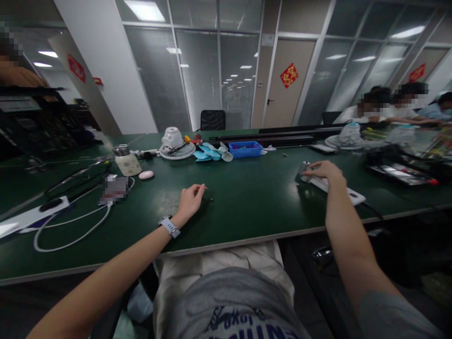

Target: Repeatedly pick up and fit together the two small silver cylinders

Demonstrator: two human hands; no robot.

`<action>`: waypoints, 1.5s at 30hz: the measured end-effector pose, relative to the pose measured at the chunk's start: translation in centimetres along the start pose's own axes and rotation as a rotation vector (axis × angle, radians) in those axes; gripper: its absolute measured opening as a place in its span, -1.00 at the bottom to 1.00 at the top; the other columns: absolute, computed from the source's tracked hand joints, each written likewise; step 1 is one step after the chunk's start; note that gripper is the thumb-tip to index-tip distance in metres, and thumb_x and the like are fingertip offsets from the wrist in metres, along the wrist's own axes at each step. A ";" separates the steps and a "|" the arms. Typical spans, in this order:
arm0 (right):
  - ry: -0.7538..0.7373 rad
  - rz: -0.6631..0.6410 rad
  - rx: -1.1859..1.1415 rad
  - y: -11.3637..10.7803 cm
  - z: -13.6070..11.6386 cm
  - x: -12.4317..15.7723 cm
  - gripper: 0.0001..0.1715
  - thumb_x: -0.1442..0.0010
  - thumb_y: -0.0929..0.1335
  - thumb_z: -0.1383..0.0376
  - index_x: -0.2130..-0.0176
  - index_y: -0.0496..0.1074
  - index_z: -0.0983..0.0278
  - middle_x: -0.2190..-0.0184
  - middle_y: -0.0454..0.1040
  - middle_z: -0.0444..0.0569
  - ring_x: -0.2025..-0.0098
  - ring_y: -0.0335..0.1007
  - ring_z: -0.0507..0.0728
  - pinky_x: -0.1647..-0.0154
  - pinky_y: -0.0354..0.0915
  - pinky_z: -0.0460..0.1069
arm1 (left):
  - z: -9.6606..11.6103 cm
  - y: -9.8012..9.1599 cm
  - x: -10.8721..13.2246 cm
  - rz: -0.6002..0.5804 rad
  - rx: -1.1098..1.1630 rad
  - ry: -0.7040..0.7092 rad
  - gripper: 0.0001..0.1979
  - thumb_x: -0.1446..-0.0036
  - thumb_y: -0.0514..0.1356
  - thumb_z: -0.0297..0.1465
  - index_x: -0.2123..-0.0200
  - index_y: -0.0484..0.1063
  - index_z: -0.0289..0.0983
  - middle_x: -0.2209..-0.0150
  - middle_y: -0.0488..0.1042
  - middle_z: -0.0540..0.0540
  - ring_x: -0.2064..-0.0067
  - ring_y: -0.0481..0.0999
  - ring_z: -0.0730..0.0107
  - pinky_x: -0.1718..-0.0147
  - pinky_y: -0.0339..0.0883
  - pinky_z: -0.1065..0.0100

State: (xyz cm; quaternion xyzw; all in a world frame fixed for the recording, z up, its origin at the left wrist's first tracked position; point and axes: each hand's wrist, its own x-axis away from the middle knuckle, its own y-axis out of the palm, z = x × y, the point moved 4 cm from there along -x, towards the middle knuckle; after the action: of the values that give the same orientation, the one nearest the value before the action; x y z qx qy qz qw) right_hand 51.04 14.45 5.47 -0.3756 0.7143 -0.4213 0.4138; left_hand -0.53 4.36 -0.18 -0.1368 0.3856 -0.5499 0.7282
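My worktop (247,212) is dark green, the slab (339,190) under my right fingers (323,169) white, the tray (245,149) beyond bright blue, and my T-shirt (229,301) grey with navy lettering.

**Legend.** From my remote view, the only lettering that can be partly read is on the grey cotton T-shirt (229,306) at the near edge of the frame. Its dark blue printed lettering (243,325) runs in two lines, cut off by the lower edge. The upper, smaller line seems to end in "okyo"; the lower, larger line seems to begin "UNIT", though I cannot confirm either. Far wall: a red diamond-shaped paper sign (289,75) on the beige door (289,101) bears gold characters, too small to read. Similar red signs hang on the white pillar (76,68), far left, and on the far right partition (417,72). A white label (18,104) on the black equipment (35,127) at left is illegible.
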 end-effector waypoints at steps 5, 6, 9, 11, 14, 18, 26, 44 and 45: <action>0.195 -0.029 0.016 0.3 -0.5 0.6 -0.54 -0.09 0.42 -0.03 0.20 0.52 0.28 0.09 0.45 0.30 -0.05 0.28 0.48 -0.03 0.01 0.42 | -0.1 0.0 0.0 0.011 0.021 -0.016 -0.56 -0.23 0.01 -0.07 0.27 0.53 -0.25 0.34 0.58 -0.14 0.35 0.46 0.27 0.32 0.23 0.30; 0.189 -0.025 0.005 0.3 -0.8 0.6 -0.51 -0.12 0.37 -0.08 0.20 0.51 0.26 0.10 0.45 0.28 -0.07 0.27 0.49 -0.03 -0.01 0.44 | -0.1 0.0 0.0 0.013 0.020 -0.016 -0.57 -0.23 0.01 -0.07 0.28 0.53 -0.25 0.35 0.57 -0.13 0.35 0.45 0.27 0.32 0.23 0.30; 0.101 0.016 -0.096 0.3 -1.2 0.8 -0.43 -0.17 0.24 -0.19 0.18 0.49 0.16 0.16 0.46 0.18 -0.11 0.23 0.52 0.00 -0.04 0.47 | -0.2 0.1 -0.1 0.013 0.012 -0.025 -0.57 -0.23 0.01 -0.06 0.27 0.51 -0.25 0.34 0.57 -0.14 0.34 0.45 0.26 0.32 0.23 0.30; 0.099 0.100 -0.143 -0.3 -1.3 1.2 -0.39 -0.17 0.22 -0.22 0.14 0.47 0.16 0.17 0.46 0.19 -0.12 0.20 0.56 0.02 -0.06 0.49 | -0.3 0.2 -0.1 0.016 0.013 -0.040 -0.57 -0.23 0.01 -0.05 0.26 0.49 -0.26 0.32 0.56 -0.15 0.33 0.45 0.24 0.32 0.23 0.29; 0.050 0.356 -0.122 -1.8 -3.7 3.0 -0.38 -0.20 0.24 -0.14 0.07 0.44 0.30 0.10 0.45 0.30 -0.10 0.19 0.56 0.01 -0.07 0.47 | -0.3 0.2 -0.1 0.041 0.038 -0.052 -0.58 -0.23 0.01 -0.06 0.28 0.46 -0.27 0.33 0.54 -0.15 0.31 0.46 0.23 0.30 0.25 0.27; -0.597 0.428 -0.171 -1.3 -13.8 9.2 -0.60 -0.26 0.30 0.10 0.09 0.50 0.33 0.10 0.50 0.22 -0.01 0.30 0.37 -0.05 0.00 0.28 | -0.1 -0.1 -0.1 0.094 0.080 -0.067 -0.63 -0.22 0.02 -0.08 0.29 0.40 -0.27 0.33 0.53 -0.15 0.29 0.47 0.23 0.27 0.29 0.26; -1.367 -0.182 -0.336 7.0 -27.7 22.3 -0.66 -0.23 0.37 0.02 0.07 0.59 0.07 0.11 0.53 0.00 0.05 0.35 0.15 0.10 0.11 0.04 | -0.1 -0.1 -0.1 0.091 0.115 -0.079 -0.70 -0.20 0.05 -0.13 0.29 0.36 -0.25 0.34 0.51 -0.13 0.30 0.49 0.24 0.27 0.32 0.26; -1.347 -0.325 -0.514 9.0 -27.5 20.2 -0.63 -0.28 0.34 0.18 -0.06 0.50 0.15 -0.06 0.50 -0.06 -0.14 0.38 0.13 -0.17 0.25 0.06 | 0.3 -0.2 0.0 0.069 0.109 -0.105 -0.76 -0.16 0.08 -0.18 0.32 0.35 -0.23 0.35 0.51 -0.11 0.29 0.50 0.24 0.26 0.33 0.26; -1.331 -0.347 -0.520 9.2 -27.8 20.3 -0.67 -0.29 0.33 0.22 -0.02 0.53 0.16 -0.03 0.52 -0.06 -0.14 0.39 0.13 -0.16 0.26 0.04 | 0.3 -0.2 0.0 0.067 0.110 -0.107 -0.77 -0.15 0.08 -0.19 0.32 0.35 -0.23 0.35 0.52 -0.11 0.29 0.50 0.24 0.26 0.33 0.26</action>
State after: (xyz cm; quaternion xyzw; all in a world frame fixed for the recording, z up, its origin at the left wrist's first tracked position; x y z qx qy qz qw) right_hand 16.48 7.92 -0.05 -0.7456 0.3187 0.0195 0.5849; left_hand -0.40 4.21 0.16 -0.1128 0.3195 -0.5374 0.7723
